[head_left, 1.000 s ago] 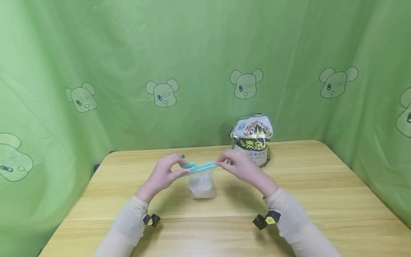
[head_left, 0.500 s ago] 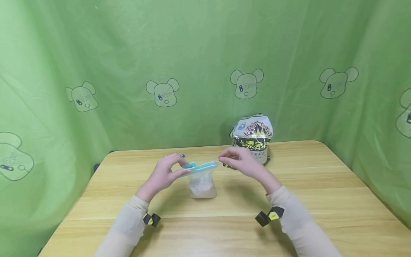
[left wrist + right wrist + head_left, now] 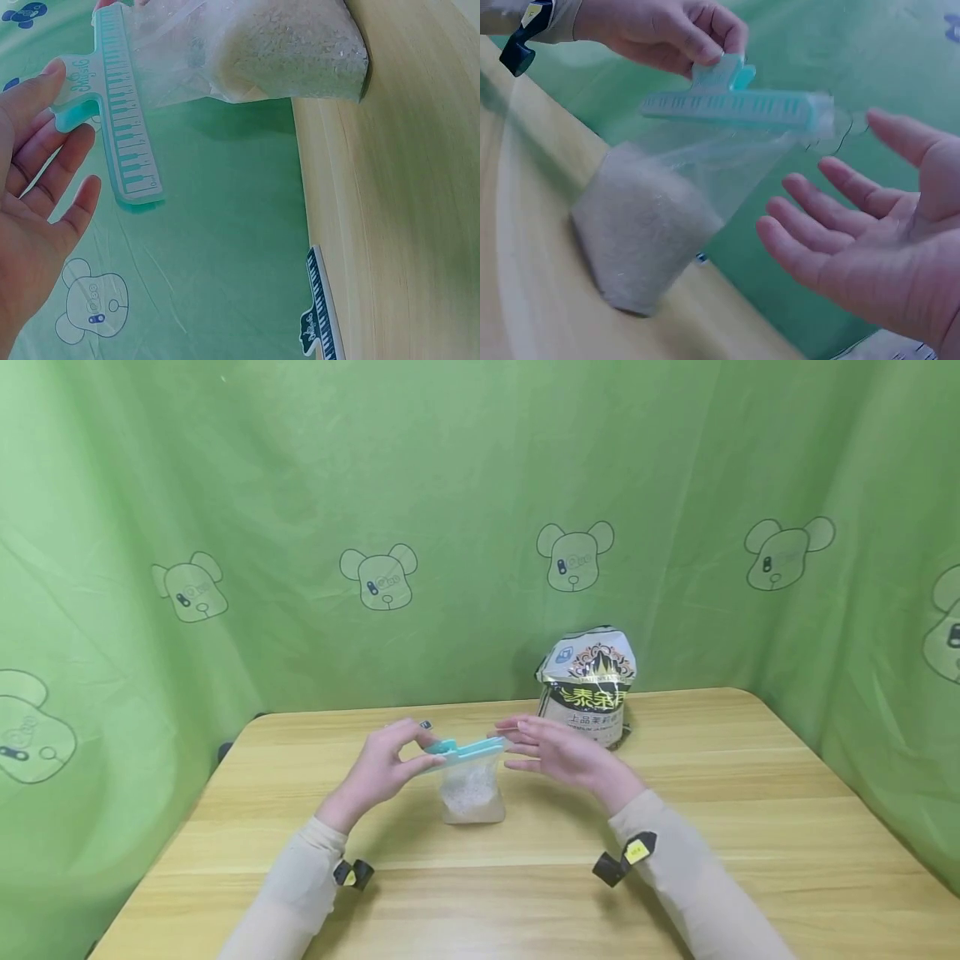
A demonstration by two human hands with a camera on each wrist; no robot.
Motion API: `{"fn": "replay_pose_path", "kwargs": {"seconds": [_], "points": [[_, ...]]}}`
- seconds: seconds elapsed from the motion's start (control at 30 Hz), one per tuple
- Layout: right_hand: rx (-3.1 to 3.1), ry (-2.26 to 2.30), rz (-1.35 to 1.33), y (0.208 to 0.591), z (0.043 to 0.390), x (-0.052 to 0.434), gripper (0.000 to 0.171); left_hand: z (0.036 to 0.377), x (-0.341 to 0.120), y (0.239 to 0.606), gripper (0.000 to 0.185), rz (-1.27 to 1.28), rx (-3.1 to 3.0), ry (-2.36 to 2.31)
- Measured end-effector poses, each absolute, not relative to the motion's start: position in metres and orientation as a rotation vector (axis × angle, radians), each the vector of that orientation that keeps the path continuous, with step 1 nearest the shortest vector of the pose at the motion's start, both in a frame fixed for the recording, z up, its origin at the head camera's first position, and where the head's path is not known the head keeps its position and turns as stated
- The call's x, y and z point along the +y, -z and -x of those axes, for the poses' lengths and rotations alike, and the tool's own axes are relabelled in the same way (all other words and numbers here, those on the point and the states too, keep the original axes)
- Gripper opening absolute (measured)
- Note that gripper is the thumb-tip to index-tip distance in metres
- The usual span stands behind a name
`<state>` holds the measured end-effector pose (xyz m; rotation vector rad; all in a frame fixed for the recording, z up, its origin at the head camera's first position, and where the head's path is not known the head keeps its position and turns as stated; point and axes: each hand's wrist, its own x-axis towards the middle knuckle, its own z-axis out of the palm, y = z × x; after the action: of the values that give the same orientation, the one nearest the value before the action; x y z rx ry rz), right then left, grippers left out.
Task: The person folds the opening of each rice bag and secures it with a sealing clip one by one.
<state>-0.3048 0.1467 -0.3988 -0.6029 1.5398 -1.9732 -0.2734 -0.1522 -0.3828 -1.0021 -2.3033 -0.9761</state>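
Note:
A clear bag (image 3: 471,793) partly filled with white grains stands on the wooden table (image 3: 750,827). A teal clip (image 3: 468,747) clamps its top edge. My left hand (image 3: 423,745) pinches the clip's handle between thumb and forefinger, as the right wrist view shows: left hand (image 3: 682,37), clip (image 3: 735,105), bag (image 3: 652,225). My right hand (image 3: 517,739) is held flat beside the clip's right end, fingers straight, holding nothing; its palm (image 3: 855,240) faces the bag. In the left wrist view the clip (image 3: 124,112) has a piano-key print.
A printed foil rice package (image 3: 588,685) stands at the back of the table, behind my right hand. A second clip (image 3: 319,315) lies on the table. Green curtain (image 3: 480,485) closes in the back and both sides.
My right hand let go of the clip's right end, drew back slightly, then opened flat beside it. The left hand, clip and bag stayed in place.

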Motion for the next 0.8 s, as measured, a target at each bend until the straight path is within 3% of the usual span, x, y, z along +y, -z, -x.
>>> {"fn": "replay_pose_path", "kwargs": {"seconds": [0.47,0.8], "points": [[1.256,1.936,0.564,0.439,0.313,0.148,0.083,0.274,-0.153,0.383,0.016,1.002,-2.304,0.975],[1.357,1.980,0.453,0.455,0.311,0.141,0.067,0.273,-0.151,0.383,0.016,0.987,-2.300,0.968]]}}
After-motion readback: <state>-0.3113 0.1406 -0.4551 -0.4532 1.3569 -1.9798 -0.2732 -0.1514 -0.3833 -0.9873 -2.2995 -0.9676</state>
